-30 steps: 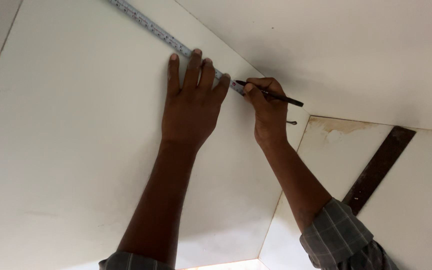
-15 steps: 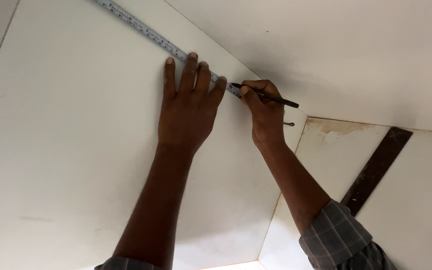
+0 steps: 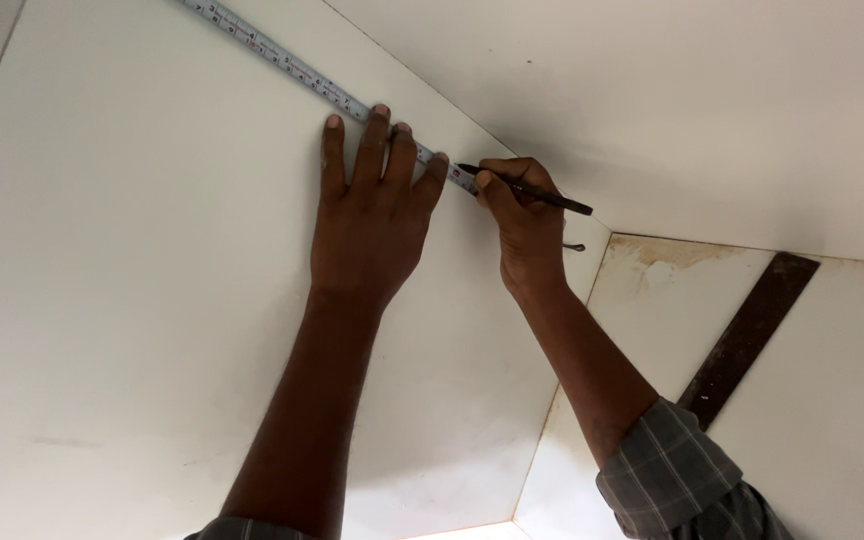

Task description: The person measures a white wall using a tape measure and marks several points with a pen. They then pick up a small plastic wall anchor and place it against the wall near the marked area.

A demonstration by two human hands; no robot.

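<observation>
The left hand (image 3: pixel 372 215) lies flat and spread on the white panel (image 3: pixel 132 300), its fingertips pinning the measuring tape (image 3: pixel 282 65) close under the panel's upper edge, where it meets the neighbouring board. The right hand (image 3: pixel 524 225) is closed around a dark pencil (image 3: pixel 537 193), whose tip touches the tape's end just beside the left little finger. Compared with a second ago both hands sit in the same place along the tape (only the view has drifted slightly), so the pencil has stayed on one spot. A dark metal strip (image 3: pixel 747 335) lies on the lower board towards the right corner.
</observation>
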